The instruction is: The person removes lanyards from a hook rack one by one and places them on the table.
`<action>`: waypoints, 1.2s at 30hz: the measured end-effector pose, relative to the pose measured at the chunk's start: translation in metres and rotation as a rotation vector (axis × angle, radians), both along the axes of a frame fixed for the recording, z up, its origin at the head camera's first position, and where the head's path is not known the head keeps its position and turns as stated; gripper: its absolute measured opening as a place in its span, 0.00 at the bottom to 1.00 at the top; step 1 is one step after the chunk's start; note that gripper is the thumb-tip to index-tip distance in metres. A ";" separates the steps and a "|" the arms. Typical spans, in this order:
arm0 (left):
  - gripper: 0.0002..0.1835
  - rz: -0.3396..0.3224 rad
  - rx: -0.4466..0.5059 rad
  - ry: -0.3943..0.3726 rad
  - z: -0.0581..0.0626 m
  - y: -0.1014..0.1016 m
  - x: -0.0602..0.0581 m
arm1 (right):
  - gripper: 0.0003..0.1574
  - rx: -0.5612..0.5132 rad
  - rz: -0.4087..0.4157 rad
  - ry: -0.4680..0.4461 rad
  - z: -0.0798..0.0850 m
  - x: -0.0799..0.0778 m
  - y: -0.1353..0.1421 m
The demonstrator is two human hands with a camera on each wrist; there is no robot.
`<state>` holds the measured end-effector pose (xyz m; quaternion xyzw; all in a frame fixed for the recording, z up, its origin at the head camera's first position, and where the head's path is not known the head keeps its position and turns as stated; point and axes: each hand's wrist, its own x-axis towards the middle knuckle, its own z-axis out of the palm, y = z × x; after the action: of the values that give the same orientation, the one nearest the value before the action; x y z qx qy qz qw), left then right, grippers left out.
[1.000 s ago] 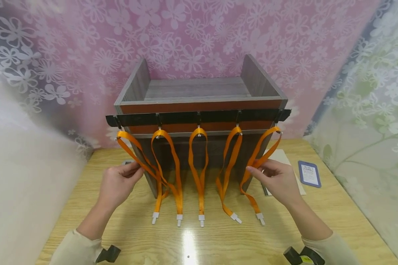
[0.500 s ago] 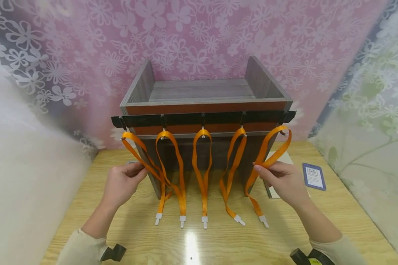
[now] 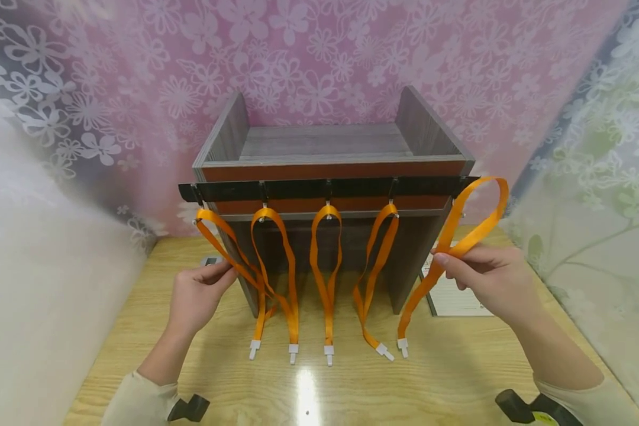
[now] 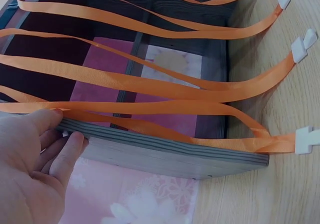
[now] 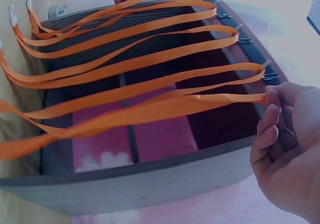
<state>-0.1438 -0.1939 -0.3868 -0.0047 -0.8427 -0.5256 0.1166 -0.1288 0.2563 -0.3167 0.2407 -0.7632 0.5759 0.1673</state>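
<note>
Orange lanyards with white end clips hang in a row from hooks on a black bar [image 3: 298,189] across the front of a grey wooden shelf [image 3: 319,142]. My left hand [image 3: 199,299] pinches the leftmost lanyard [image 3: 213,222] partway down, its loop still over the hook. In the left wrist view its thumb and forefinger meet on the strap beside the shelf's side panel [image 4: 165,144]. My right hand [image 3: 492,278] pinches the rightmost lanyard [image 3: 492,219] where its straps cross. That loop stands up off the hook, and its clip [image 3: 402,348] dangles below.
A notepad [image 3: 458,299] lies on the wooden table [image 3: 234,390] behind the right hand. A small grey object [image 3: 211,260] sits behind the left hand. Floral cloth [image 3: 319,59] backs the shelf, with pale walls at both sides.
My right hand has lifted the rightmost lanyard off its hook and moved it right, now covering the blue card holder. The left hand keeps its pinch, nearly in place.
</note>
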 end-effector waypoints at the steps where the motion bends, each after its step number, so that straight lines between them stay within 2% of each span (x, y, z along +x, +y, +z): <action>1: 0.16 0.004 0.013 -0.007 0.000 0.001 0.000 | 0.11 -0.014 0.013 0.002 0.004 0.001 0.001; 4: 0.16 0.016 0.047 -0.024 0.000 0.002 0.000 | 0.12 -0.057 0.057 0.011 0.014 0.002 0.006; 10: 0.19 0.053 0.134 -0.053 -0.007 0.002 0.000 | 0.11 -0.106 0.070 -0.011 0.031 0.005 0.020; 13: 0.20 0.063 0.207 -0.059 -0.011 0.002 0.000 | 0.11 -0.107 0.044 -0.037 0.038 0.007 0.027; 17: 0.18 0.056 0.271 -0.048 -0.011 0.004 -0.001 | 0.09 -0.057 -0.072 -0.069 0.048 0.014 0.036; 21: 0.18 0.063 0.288 -0.062 -0.011 0.006 -0.001 | 0.08 -0.037 -0.080 -0.023 0.053 0.015 0.046; 24: 0.19 0.073 0.277 -0.087 -0.010 0.006 -0.001 | 0.08 0.001 -0.069 0.036 0.056 0.015 0.055; 29: 0.21 0.070 0.253 -0.103 -0.010 0.005 -0.001 | 0.08 0.089 -0.131 0.056 0.057 0.023 0.070; 31: 0.22 0.064 0.242 -0.103 -0.010 0.004 -0.001 | 0.09 0.168 -0.173 0.063 0.057 0.027 0.075; 36: 0.22 0.055 0.223 -0.113 -0.009 0.003 0.000 | 0.18 0.318 -0.205 0.079 0.052 0.032 0.086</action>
<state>-0.1442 -0.1909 -0.3958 0.0610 -0.7841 -0.6120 0.0830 -0.0964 0.3424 -0.2649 0.2077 -0.8578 0.4183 0.2148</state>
